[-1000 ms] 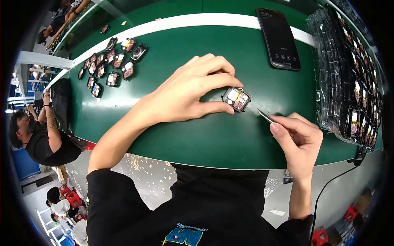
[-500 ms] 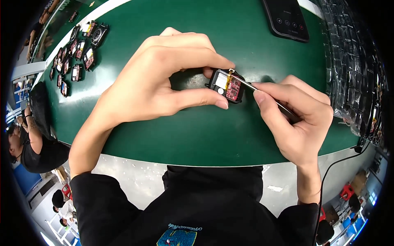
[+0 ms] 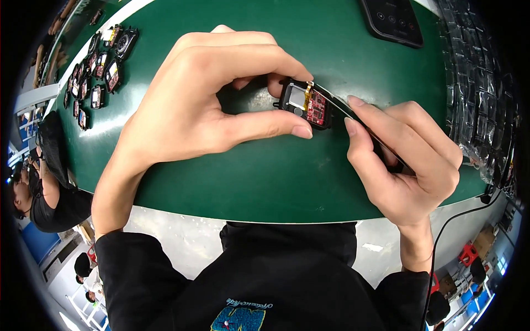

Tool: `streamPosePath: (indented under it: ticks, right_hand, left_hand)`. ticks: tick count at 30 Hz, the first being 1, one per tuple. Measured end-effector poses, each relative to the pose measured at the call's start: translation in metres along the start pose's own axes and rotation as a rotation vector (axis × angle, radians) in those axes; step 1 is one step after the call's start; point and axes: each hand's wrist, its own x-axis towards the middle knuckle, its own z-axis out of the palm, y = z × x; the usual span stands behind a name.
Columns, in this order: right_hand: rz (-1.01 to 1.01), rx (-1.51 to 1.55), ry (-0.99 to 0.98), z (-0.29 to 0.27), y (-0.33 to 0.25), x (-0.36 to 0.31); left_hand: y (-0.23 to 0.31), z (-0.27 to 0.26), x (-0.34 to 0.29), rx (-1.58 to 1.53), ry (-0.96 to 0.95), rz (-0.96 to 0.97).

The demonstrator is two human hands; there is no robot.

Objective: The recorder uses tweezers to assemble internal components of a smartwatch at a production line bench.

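My left hand [image 3: 201, 102] pinches an opened smartwatch body [image 3: 319, 110] by its edges, thumb along the near side and index finger at the far corner. Inside the black case show a silvery-white battery, a yellow flex cable [image 3: 307, 96] and a red circuit board. Metal tweezers [image 3: 337, 103] sit in my right hand [image 3: 414, 160], between thumb and index finger. Their two arms stand apart, and the tips reach the far edge of the case near the cable's end. Whether the tips touch the cable is too small to tell.
Several similar opened watch bodies [image 3: 97, 96] lie in a cluster at the far left of the green table [image 3: 265, 187]. A black phone-like device [image 3: 392, 25] lies at the far right. Clear plastic trays [image 3: 469, 94] are stacked along the right edge. A black cable [image 3: 441, 226] hangs at right.
The watch body has shifted slightly away from me with my left hand. The tweezers' arms have spread wider as my right thumb and index finger moved apart.
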Motion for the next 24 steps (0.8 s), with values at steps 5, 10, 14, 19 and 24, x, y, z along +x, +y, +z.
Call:
streamPosePath:
  ticks: [5,10,14,19,24]
  right_hand:
    - [-0.031,-0.025,0.003,0.005,-0.003,0.0]
    - [-0.014,-0.016,-0.042,0.004,-0.005,0.003]
    - [0.204,0.183,-0.127,-0.004,-0.009,0.007]
    - [0.213,0.169,-0.158,-0.007,-0.008,0.006]
    - [0.201,0.133,-0.189,-0.008,-0.007,0.007]
  left_hand:
    - [-0.004,-0.002,-0.002,-0.026,0.006,0.03]
    - [-0.01,-0.006,-0.002,-0.033,-0.037,0.047]
    - [-0.018,-0.01,-0.001,-0.136,-0.086,0.074]
    - [-0.013,-0.014,0.003,-0.089,-0.108,0.088]
    - [-0.01,-0.013,0.003,-0.055,-0.116,0.088]
